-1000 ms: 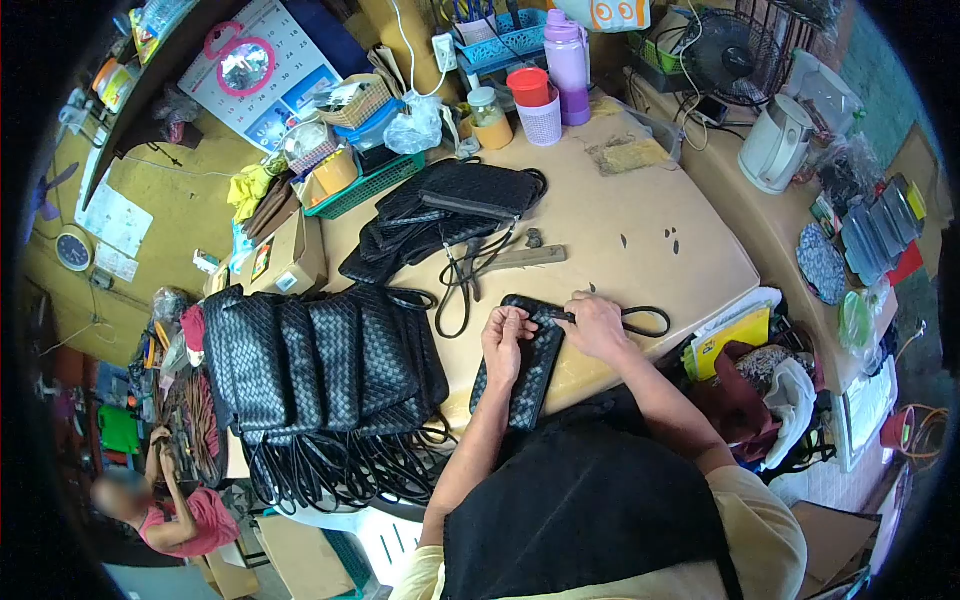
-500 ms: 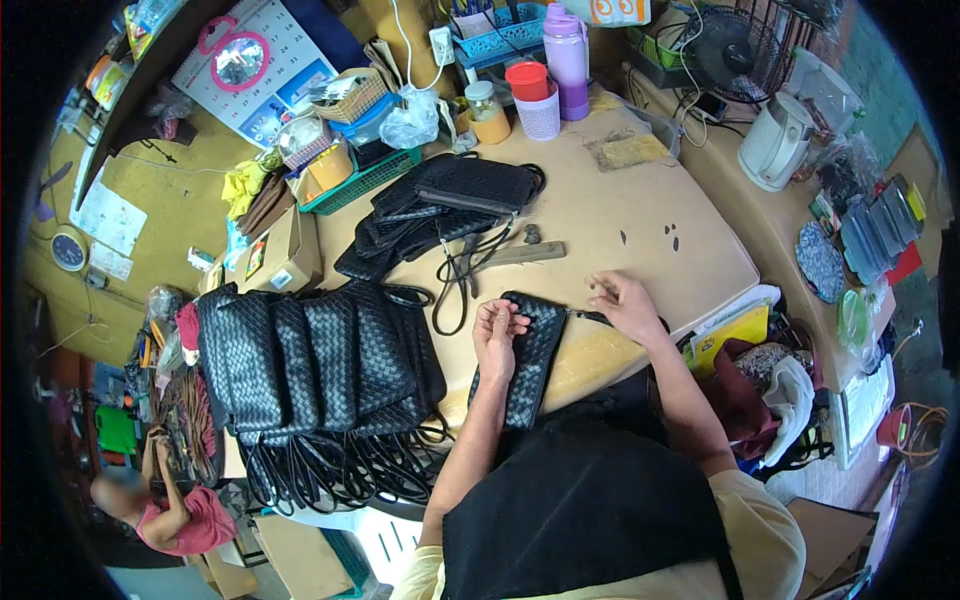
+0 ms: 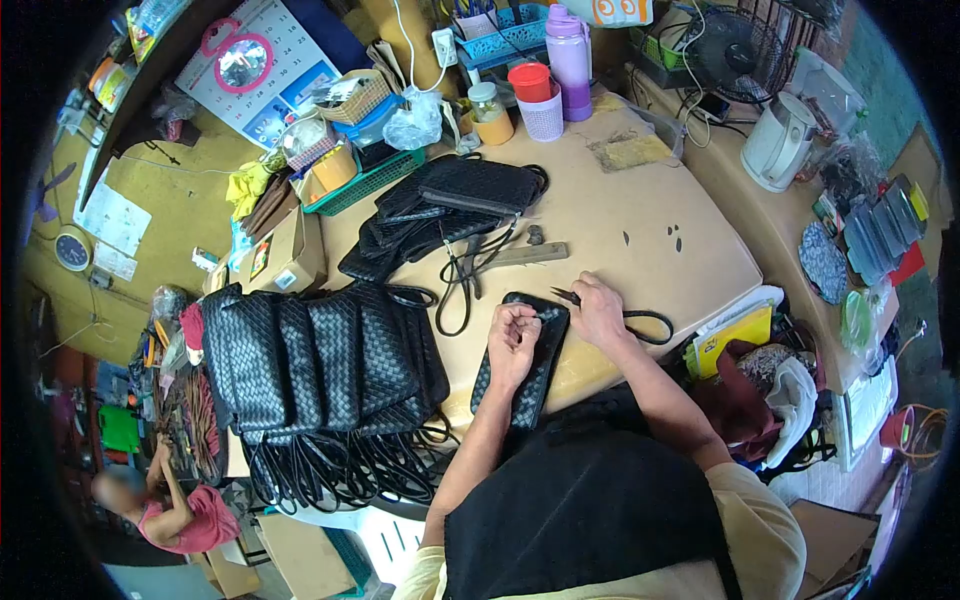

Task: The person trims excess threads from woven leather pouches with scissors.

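Note:
A black woven pouch lies at the table's front edge. Over its upper part is my left hand, fingers curled in a pinch; what they hold is too small to make out. My right hand, just right of the pouch's top, is closed on a small dark pointed tool, its tip towards the pouch. A black strap loop shows beyond my right wrist. Farther back, a wooden-handled hammer lies beside a thin black cord.
Overlapping black woven bags lie left, their straps hanging below. More black pouches are piled behind. A carton, purple bottle and white kettle stand around. Another person is at the lower left.
My right hand has moved left and closed on the pointed tool, where its fingers were spread before. The strap loop now shows right of my wrist. My left hand has shifted slightly right and down.

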The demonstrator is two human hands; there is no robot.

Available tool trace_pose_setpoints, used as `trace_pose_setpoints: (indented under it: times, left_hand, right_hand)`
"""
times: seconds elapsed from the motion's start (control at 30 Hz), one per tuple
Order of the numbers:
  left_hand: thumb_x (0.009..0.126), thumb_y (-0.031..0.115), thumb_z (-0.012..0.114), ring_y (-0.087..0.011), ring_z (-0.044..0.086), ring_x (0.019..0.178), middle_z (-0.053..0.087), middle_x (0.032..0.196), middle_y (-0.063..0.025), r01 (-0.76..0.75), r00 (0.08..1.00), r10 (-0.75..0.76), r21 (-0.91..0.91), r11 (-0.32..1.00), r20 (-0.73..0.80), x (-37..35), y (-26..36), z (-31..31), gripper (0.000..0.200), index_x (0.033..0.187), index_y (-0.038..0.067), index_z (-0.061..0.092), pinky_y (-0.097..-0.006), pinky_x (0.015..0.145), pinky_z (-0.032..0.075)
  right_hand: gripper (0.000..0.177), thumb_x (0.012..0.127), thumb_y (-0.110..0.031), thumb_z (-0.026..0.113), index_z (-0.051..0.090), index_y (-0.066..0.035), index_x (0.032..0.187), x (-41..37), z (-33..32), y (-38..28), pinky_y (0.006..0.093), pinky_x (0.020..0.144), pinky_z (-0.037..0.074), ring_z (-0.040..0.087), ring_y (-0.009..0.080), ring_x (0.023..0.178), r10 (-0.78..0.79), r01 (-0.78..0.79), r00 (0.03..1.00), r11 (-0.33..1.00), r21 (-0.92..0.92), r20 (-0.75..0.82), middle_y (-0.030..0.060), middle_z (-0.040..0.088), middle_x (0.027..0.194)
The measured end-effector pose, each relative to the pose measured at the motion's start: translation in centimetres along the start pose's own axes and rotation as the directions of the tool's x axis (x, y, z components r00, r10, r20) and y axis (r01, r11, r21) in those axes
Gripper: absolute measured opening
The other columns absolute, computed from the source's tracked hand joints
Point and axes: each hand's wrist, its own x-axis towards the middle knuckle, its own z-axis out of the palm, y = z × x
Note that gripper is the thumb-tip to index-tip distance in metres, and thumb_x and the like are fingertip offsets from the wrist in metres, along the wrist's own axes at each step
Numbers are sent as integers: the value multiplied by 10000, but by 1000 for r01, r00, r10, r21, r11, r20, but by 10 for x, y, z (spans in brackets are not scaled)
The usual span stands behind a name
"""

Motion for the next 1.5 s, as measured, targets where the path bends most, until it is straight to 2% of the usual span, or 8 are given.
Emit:
trace_pose_setpoints:
  times: [0.1,0.17,0.27,0.37,0.47,0.73,0.97,1.5]
  left_hand:
    - [818,100,664,-139,522,907,503,1094,-71,-7,998,3,62,998,57,0,13,4,252,1004,-4,529,-271,798,450]
    - [749,149,736,-199,527,920,505,1100,-110,-179,975,82,510,841,207,-2,35,10,409,1063,-7,526,-301,821,452]
    - [659,225,804,-316,515,1014,491,1139,-171,-257,959,100,658,708,267,-6,40,20,661,1195,5,486,-383,897,444]
    - [658,210,793,-361,499,1064,488,1158,-196,-244,962,83,679,693,261,-5,40,22,655,1198,3,485,-409,936,418]
    - [670,198,783,-340,512,1053,494,1163,-188,-250,961,86,688,682,264,-6,33,19,623,1189,-5,503,-393,922,431]
    - [695,134,741,-319,538,1035,542,1110,-164,-250,967,144,675,694,211,-8,33,18,391,1038,-7,614,-381,898,446]
    - [729,97,711,-305,584,966,586,1058,-161,-235,972,158,636,735,177,-10,25,14,194,861,-8,615,-367,842,467]
    - [757,34,667,-267,611,825,617,916,-152,-354,935,284,627,694,213,-14,35,22,90,814,6,603,-321,721,491]
  right_hand:
    - [161,798,-147,625,586,6,769,9,9,19,452,697,460,582,350,787,34,-23,996,992,122,-88,151,576,833]
    - [187,807,-170,622,585,8,765,11,3,28,441,672,455,585,340,750,97,-63,987,966,251,-125,154,584,799]
    - [289,815,-264,651,605,16,763,8,-11,35,369,599,430,571,282,647,499,-502,845,613,610,194,151,593,746]
    - [250,799,-228,670,614,11,752,-1,-34,7,392,629,449,589,296,702,110,-107,994,953,283,4,141,597,799]
    - [172,748,-157,697,615,-6,748,-6,-15,5,419,677,473,601,315,780,-36,35,999,995,90,11,127,578,851]
    - [167,700,-74,680,591,-15,829,-11,-18,-15,453,752,476,596,350,851,-9,17,993,997,-76,114,147,534,934]
    - [265,819,-232,623,591,30,800,-5,-25,18,424,662,444,587,355,725,198,-170,980,906,387,-32,201,583,743]
    - [251,798,-252,674,668,-35,922,-11,-27,17,427,778,472,599,331,900,-19,24,993,999,-41,115,133,598,902]
